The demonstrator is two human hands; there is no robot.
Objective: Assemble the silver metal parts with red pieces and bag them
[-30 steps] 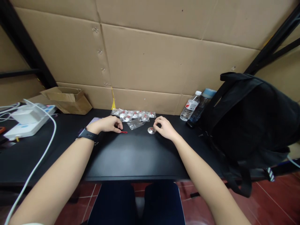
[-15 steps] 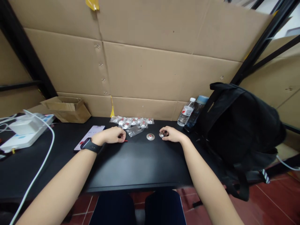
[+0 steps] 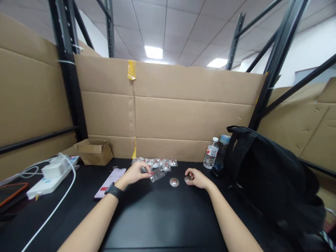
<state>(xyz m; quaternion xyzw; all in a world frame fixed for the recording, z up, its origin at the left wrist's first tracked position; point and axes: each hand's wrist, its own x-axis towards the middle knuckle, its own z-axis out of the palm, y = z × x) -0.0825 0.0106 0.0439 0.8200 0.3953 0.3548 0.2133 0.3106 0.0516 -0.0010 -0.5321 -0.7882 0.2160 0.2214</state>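
Note:
My left hand [image 3: 138, 172], with a dark watch on the wrist, pinches a small red piece [image 3: 152, 173] just over an opened clear plastic bag [image 3: 158, 175]. A round silver metal disc with a red centre [image 3: 174, 182] lies flat on the black table between my hands. My right hand [image 3: 197, 178] has its fingers curled round a second silver disc [image 3: 187, 179], low at the table top; part of that disc is hidden by the fingers. Behind my left hand lie several bagged discs [image 3: 165, 165] with red marks, in a heap.
A phone [image 3: 110, 183] and a white power strip [image 3: 54, 176] with cables lie at left, near an open cardboard box [image 3: 96, 152]. A water bottle [image 3: 210, 154], a blue-capped bottle [image 3: 222, 152] and a black backpack [image 3: 270, 182] stand at right. Cardboard panels [image 3: 168, 119] close the back.
The view has tilted up, showing the ceiling. My left hand has lifted the red piece and moved toward the plastic bag. My right hand stays at its disc.

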